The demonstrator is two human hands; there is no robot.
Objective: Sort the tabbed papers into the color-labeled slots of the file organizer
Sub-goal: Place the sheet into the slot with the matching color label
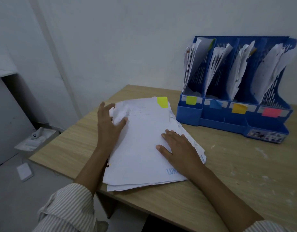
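Head view. A stack of papers (pixel 144 144) lies on the wooden table (pixel 228 173), near its left edge. The top sheet carries a yellow-green tab (pixel 162 102) at its far right corner.

The left hand (pixel 109 124) rests at the stack's far left corner; its fingers (pixel 122 122) are curled and clamped on the crumpled corner of the top sheet. The right hand (pixel 179 149) lies flat, palm down, on the right side of the stack, its fingers (pixel 166 136) spread apart and pressing on the paper without gripping it.

A blue file organizer (pixel 228 121) stands at the far right of the table, against the wall and apart from the stack. It has four upright slots, each already holding white sheets. The front of each slot bears a colored label, from left to right: yellow-green label (pixel 191 100), blue label (pixel 215 104), orange label (pixel 239 108), pink label (pixel 270 112).

A striped sleeve (pixel 69 208) covers the left forearm. On the floor at left lie a white tray (pixel 33 139) and a small white box (pixel 24 171).
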